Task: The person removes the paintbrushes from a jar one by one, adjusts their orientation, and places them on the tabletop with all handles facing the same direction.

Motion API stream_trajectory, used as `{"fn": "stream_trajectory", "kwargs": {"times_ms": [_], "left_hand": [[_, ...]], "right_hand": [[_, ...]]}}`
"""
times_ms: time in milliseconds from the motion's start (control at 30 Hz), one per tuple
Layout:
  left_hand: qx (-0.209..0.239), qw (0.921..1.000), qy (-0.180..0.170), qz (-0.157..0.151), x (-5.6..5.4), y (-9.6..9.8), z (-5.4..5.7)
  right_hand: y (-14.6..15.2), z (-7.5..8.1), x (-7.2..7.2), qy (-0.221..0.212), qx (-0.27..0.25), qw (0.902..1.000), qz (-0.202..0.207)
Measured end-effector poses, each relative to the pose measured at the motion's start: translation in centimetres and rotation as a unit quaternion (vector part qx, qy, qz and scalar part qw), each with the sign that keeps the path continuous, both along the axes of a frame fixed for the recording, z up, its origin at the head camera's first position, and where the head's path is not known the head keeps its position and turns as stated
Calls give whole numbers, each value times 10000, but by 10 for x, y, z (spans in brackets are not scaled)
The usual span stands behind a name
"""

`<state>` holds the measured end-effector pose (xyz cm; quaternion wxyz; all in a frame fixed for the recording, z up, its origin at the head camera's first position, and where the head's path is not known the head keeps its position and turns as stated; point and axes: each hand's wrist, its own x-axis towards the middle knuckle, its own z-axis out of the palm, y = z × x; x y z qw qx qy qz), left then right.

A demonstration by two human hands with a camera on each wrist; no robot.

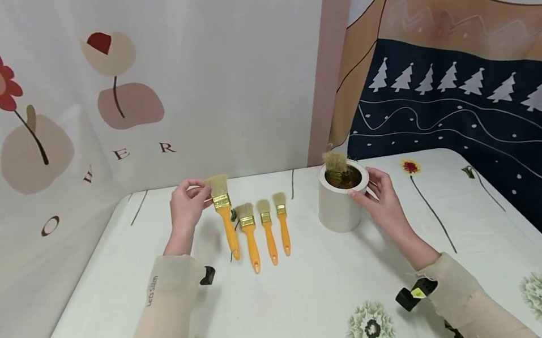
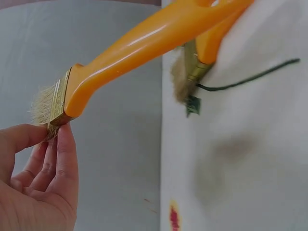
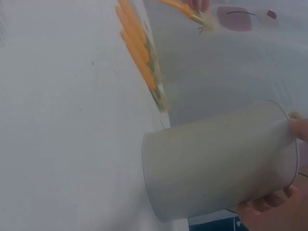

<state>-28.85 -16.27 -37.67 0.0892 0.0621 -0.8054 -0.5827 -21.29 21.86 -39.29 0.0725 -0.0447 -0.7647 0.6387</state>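
Observation:
My left hand [image 1: 190, 203] pinches a wide paintbrush [image 1: 226, 220] between thumb and fingertips at its bristle end. In the left wrist view its orange handle [image 2: 139, 41] slants up to the right, raised off the table. My right hand [image 1: 381, 197] grips the rim of a white cylindrical container [image 1: 339, 208], thumb on the near side and fingers around the right side. Out of its mouth stick the bristles of another brush [image 1: 336, 161]; that brush's handle is hidden inside. In the right wrist view the container [image 3: 216, 163] lies across the picture.
Three orange-handled brushes, a larger one [image 1: 249, 237], a middle one [image 1: 268, 232] and a narrow one [image 1: 283, 224], lie side by side between the hands, bristles away from me. A flower-printed cloth [image 1: 278, 305] covers the table. Printed curtains [image 1: 227, 72] hang behind its far edge.

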Motion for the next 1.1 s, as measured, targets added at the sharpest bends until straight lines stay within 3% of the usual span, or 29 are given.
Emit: {"fn": "stream_trajectory", "kwargs": {"times_ms": [333, 600, 833, 1100], "left_hand": [[-261, 9975, -655, 3, -9, -8, -24], [-754, 9910, -1105, -12, -14, -13, -41], [-667, 9868, -1474, -87, -15, -17, -54], [-872, 9836, -1580, -82, -17, -18, -62]], "right_hand": [[0, 0, -1, 1, -24, 10000, -17], [0, -1, -2, 4, -18, 10000, -35], [-1, 0, -2, -28, -29, 10000, -50], [-1, 0, -1, -39, -41, 10000, -67]]}}
